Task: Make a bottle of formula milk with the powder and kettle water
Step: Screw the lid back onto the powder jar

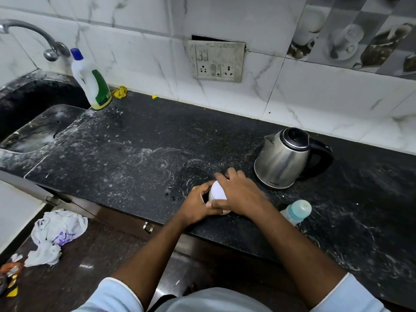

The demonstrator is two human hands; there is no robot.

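Black counter point(135, 143), powder-dusted, below marble tiles point(281, 91). Left hand point(198, 206) grips the tin point(217, 191), right hand point(240, 192) clamps its top, hiding most. From it, kettle point(283, 158) at two o'clock, bottle point(297, 211) at four.

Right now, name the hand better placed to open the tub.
Right, probably. The right hand lies over the top of the tub, thumb and fingers round its rim, while the left hand grips its side and can steady it.
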